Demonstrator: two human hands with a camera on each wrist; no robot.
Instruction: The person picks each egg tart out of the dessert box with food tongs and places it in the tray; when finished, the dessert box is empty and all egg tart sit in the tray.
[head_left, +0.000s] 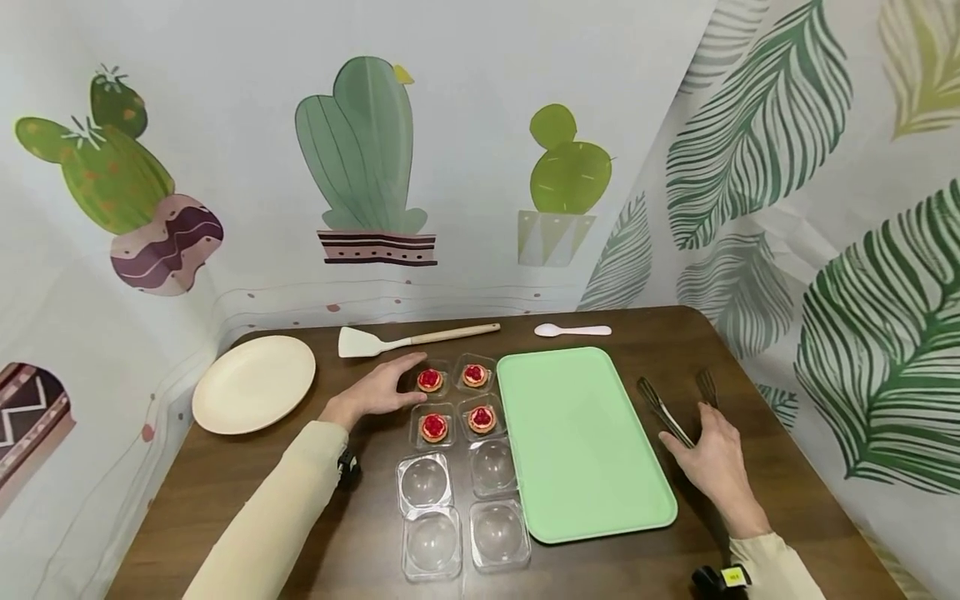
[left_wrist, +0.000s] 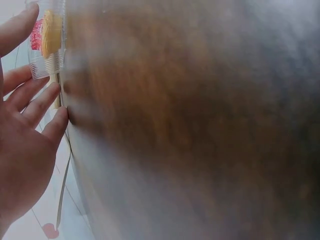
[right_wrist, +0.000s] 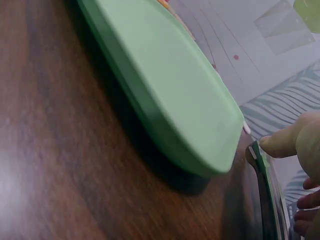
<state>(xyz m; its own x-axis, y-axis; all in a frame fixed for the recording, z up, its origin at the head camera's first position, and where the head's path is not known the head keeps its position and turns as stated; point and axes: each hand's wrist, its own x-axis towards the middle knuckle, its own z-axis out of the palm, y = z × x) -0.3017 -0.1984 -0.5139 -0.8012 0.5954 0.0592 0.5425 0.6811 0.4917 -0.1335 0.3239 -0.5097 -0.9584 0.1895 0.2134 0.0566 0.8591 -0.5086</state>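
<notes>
My left hand (head_left: 380, 388) reaches in from the left. Its thumb and fingers are spread at the sides of a clear plastic box (head_left: 447, 367) holding a red-topped tart (head_left: 430, 381); in the left wrist view the box (left_wrist: 47, 65) sits between thumb and fingers. Whether they touch it is hard to tell. Beside and in front are other boxes with tarts (head_left: 433, 427). Over dark metal tongs (head_left: 663, 410), right of the green tray (head_left: 585, 442), hovers my right hand (head_left: 712, 458), thumb by one arm, fingers by the other. The right wrist view shows the thumb close to the tongs (right_wrist: 267, 195).
Clear plastic lids or boxes (head_left: 432, 546) stand in front of the tarts. A cream plate (head_left: 255, 385) lies at the left. Along the back edge are a white spatula (head_left: 420, 338) and a small pale spoon (head_left: 573, 331). A printed cloth hangs behind the table.
</notes>
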